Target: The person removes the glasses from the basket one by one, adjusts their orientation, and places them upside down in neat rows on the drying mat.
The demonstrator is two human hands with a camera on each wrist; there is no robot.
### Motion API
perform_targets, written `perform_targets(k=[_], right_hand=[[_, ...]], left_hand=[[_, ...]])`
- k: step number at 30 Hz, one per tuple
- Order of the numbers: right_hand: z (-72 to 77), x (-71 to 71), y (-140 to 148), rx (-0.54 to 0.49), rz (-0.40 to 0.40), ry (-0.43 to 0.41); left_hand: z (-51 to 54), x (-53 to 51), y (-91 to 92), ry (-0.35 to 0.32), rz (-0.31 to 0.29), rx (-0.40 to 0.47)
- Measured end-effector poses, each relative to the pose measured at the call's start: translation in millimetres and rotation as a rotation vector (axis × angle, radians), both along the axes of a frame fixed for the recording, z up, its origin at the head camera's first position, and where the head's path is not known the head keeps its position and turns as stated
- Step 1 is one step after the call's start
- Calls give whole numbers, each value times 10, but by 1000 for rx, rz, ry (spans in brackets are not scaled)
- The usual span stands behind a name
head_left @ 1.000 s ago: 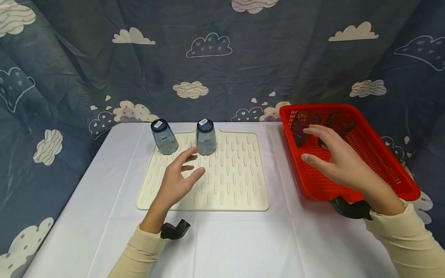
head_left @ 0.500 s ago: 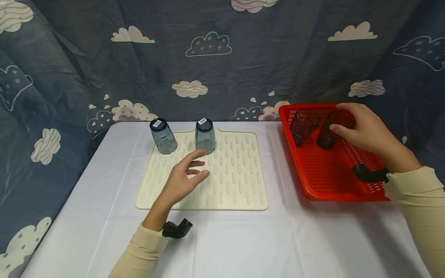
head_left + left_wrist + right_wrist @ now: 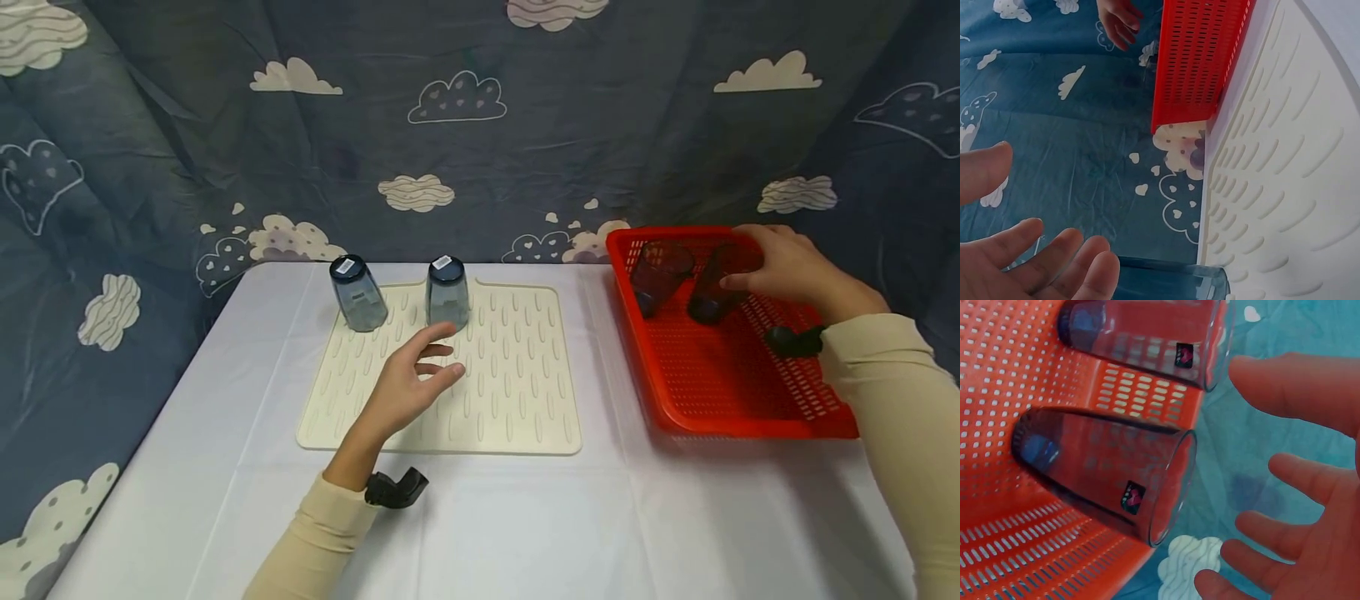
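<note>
My right hand (image 3: 795, 267) is at the rim of the right-hand tinted drinking glass (image 3: 712, 292), which leans in the red basket (image 3: 660, 400). In the right wrist view the thumb and fingers are spread, with a gap between them and the rim of that glass (image 3: 1097, 469). A second glass (image 3: 660, 279) leans to its left. My left hand (image 3: 408, 387) hovers over the cream ribbed mat (image 3: 517, 375), fingers loosely bent around nothing. Just beyond it stands an upside-down blue-grey glass (image 3: 447, 302); another upside-down glass (image 3: 362, 302) stands to its left at the mat's corner.
A white cloth covers the table (image 3: 525, 525). The basket's raised wall stands right of the mat. Behind the table hangs a dark blue curtain (image 3: 585, 133) with cloud prints. Black straps with camera mounts (image 3: 397, 488) sit on both wrists.
My right hand has moved right and away from me, from above the basket's left part to the right-hand glass's rim. My left hand has drifted slightly right. The glasses have stayed put.
</note>
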State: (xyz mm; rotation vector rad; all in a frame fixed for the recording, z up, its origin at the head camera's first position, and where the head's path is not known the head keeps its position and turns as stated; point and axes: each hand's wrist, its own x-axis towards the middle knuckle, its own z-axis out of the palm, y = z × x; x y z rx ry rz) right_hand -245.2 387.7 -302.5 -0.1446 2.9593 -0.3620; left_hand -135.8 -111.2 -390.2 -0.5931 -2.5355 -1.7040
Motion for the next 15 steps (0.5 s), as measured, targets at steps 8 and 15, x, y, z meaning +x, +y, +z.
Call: perform_targets(k=[8, 15], right_hand=[[-54, -140, 59, -9, 0, -50], [-185, -242, 148, -30, -11, -89]], left_hand=[[-7, -7, 41, -10, 32, -2], [-33, 7, 77, -29, 36, -15]])
